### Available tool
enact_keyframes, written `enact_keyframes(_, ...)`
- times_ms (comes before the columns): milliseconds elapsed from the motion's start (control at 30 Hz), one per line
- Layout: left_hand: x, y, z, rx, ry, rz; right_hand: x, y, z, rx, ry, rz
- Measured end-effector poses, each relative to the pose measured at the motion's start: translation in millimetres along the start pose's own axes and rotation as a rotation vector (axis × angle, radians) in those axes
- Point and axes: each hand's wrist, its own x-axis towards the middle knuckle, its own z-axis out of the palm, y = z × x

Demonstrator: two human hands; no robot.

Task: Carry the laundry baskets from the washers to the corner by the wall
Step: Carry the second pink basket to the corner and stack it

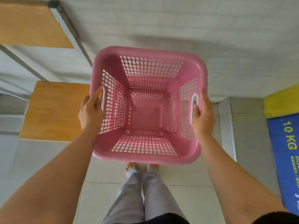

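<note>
While the person stands on the tiled floor, a pink laundry basket is held out in front at about waist height, clear of the ground and close to a white brick wall. Left hand wraps the left rim, fingers hooked through the white-edged handle slot. Right hand does the same on the opposite side. Both grips closed on the basket; opposed side holds keep it level, open mouth up.

Basket contents: nothing. Perforated bottom and lattice sides visible all the way down, floor showing through the holes.

Surroundings: wooden-topped benches with white frames to the left, near the basket but not touching. Blue and yellow washer panel marked "10 KG" at right edge.

Judgement: mid-carry, wall just ahead; drop-off corner probably near, though the corner itself cannot be made out.
</note>
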Motion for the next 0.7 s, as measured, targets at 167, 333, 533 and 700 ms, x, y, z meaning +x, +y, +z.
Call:
enact_keyframes(167,32.3,-15.4,41.1,0.048,-0.076,-0.06,28.3,25.3,42.7,-0.042,-0.074,0.084)
enact_keyframes(333,54.1,-38.3,76.0,0.093,-0.121,-0.106,49.3,44.1,78.9,-0.078,-0.125,0.093)
enact_keyframes(533,73.2,-70.3,105.9,0.188,-0.179,-0.131,59.8,67.0,117.9,-0.115,-0.181,0.115)
enact_keyframes(700,74.8,-94.5,123.3,0.231,-0.225,-0.126,52.8,85.9,142.9,-0.209,-0.248,0.118)
